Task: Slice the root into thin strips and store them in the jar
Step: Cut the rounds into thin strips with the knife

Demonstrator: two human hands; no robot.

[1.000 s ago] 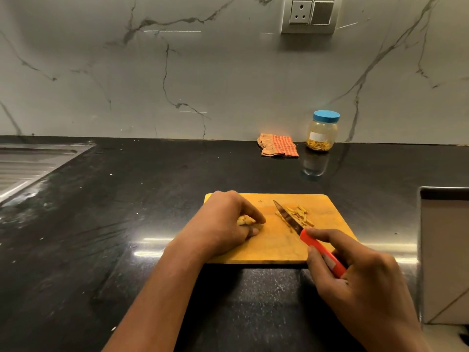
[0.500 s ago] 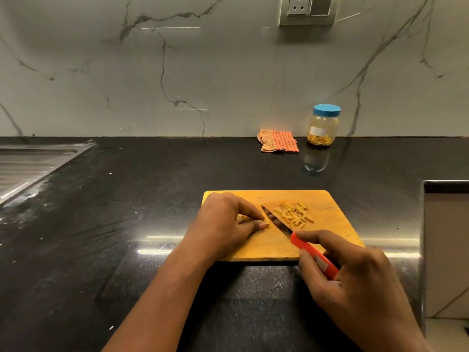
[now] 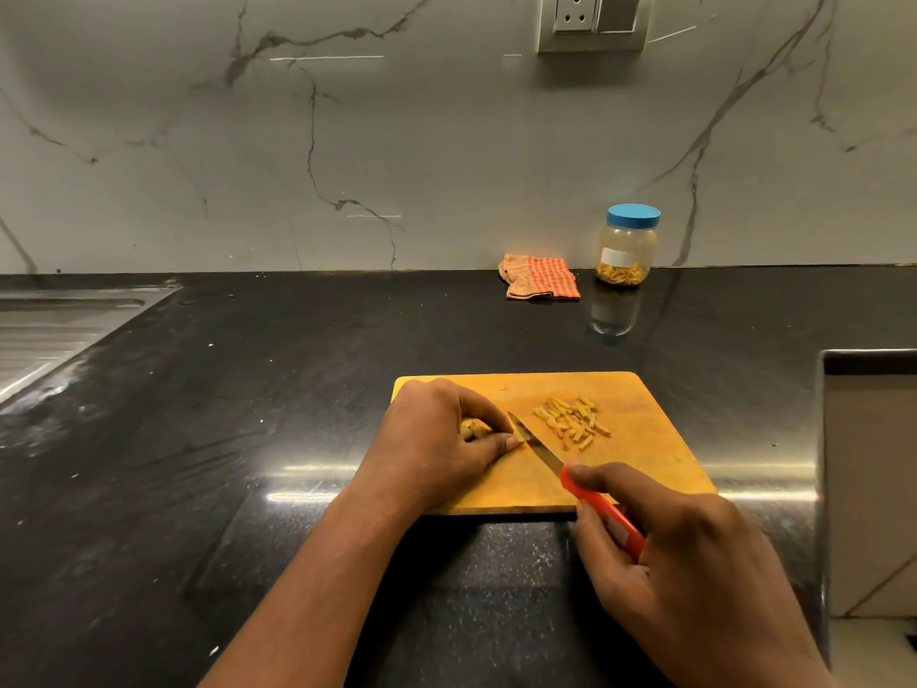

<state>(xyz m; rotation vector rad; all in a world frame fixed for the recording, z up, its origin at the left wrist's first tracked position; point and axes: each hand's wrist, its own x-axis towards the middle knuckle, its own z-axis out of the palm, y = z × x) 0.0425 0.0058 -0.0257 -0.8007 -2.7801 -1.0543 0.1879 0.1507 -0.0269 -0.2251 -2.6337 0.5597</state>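
A wooden cutting board lies on the black counter. My left hand pins a small yellowish root piece to the board's left part, mostly hidden under my fingers. My right hand grips a red-handled knife; its blade rests against the root right beside my left fingertips. A loose pile of thin yellow strips lies on the board to the right of the blade. A clear jar with a blue lid, some strips at its bottom, stands by the back wall.
An orange checked cloth lies left of the jar. A steel sink drainboard sits at the far left. The counter ends at the right, dropping off at an edge. A wall socket is above.
The knife blade has slid left, away from the strip pile, and now meets the root at my left fingertips. My left hand has stayed on the root.
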